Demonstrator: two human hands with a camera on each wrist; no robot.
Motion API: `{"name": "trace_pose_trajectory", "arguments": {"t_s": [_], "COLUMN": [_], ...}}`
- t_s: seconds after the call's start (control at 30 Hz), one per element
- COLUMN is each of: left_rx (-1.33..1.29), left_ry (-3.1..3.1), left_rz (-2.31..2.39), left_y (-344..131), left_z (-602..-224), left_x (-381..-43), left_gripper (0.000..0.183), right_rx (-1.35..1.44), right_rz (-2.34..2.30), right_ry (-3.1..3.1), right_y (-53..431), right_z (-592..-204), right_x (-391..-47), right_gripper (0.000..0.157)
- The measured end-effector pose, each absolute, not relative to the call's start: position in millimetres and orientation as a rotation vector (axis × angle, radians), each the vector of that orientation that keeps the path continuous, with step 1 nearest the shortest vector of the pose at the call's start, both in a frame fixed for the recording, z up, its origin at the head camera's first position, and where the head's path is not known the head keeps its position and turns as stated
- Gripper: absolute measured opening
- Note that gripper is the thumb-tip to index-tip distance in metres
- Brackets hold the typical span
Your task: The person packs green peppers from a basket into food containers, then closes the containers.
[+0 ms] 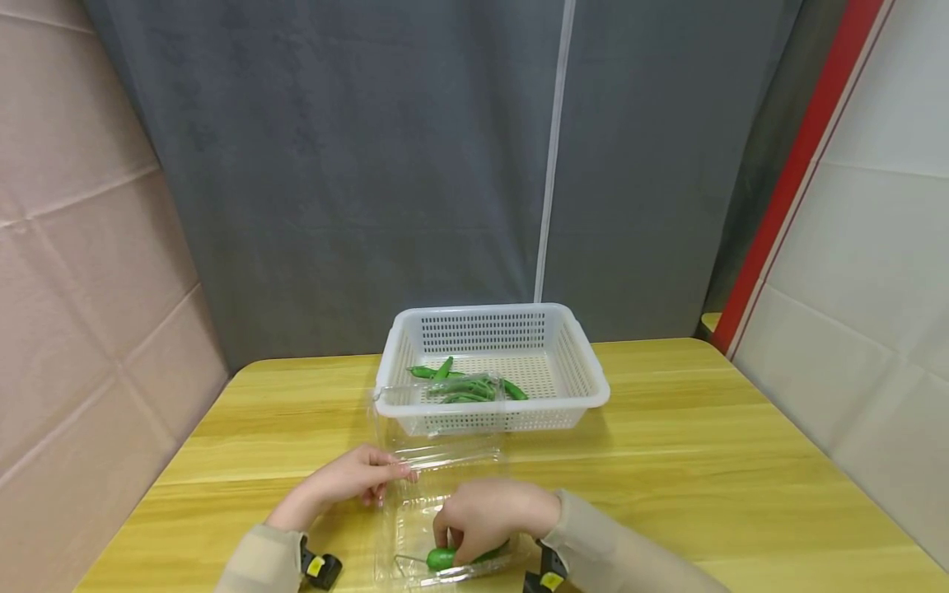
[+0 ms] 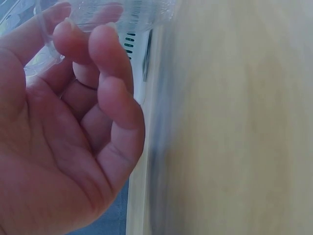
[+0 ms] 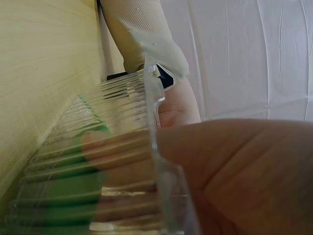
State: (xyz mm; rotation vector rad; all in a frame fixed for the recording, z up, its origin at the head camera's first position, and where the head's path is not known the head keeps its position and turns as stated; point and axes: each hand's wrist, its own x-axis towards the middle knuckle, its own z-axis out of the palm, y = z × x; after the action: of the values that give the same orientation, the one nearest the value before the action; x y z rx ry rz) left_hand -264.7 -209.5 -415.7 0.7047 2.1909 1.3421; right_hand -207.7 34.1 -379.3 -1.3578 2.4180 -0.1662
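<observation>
A clear plastic clamshell box [image 1: 420, 512] lies open on the table, its lid raised at the far side in front of the basket. At the box's left edge, my left hand [image 1: 361, 476] pinches the rim between thumb and forefinger, the other fingers loosely curled in the left wrist view. My right hand [image 1: 495, 512] reaches down into the near end of the box and grips a green chili pepper [image 1: 441, 560], stem toward the left. Through the ribbed clear wall in the right wrist view, the pepper [image 3: 73, 196] and fingertips show blurred.
Behind the box stands a white perforated basket [image 1: 593, 387] with several green peppers [image 1: 515, 390] at its left side, partly seen through the clear lid. The wooden table [image 1: 689, 461] reaches back to a grey curtain [image 1: 356, 181]. Pale sheets hang on both sides.
</observation>
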Motion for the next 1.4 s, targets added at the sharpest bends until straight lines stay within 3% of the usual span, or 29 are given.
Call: {"name": "trace_pose_trajectory", "arguments": {"t_s": [1.03,1.4], "left_rx": [0.682,0.674], "left_ry": [2.177,2.182], "left_rz": [1.368,1.353], "left_y": [-210,-210], "left_z": [-417,-417], "left_x": [-263,-265], "left_gripper": [0.031,0.034], "right_rx": [-1.331,-1.375], "right_rz": [-0.173,-0.280], "right_ry": [2.398,2.520], "right_y": [38,54], "right_z": [-378,-352], "right_x": [-208,-215], "right_gripper": [0.013,0.023]}}
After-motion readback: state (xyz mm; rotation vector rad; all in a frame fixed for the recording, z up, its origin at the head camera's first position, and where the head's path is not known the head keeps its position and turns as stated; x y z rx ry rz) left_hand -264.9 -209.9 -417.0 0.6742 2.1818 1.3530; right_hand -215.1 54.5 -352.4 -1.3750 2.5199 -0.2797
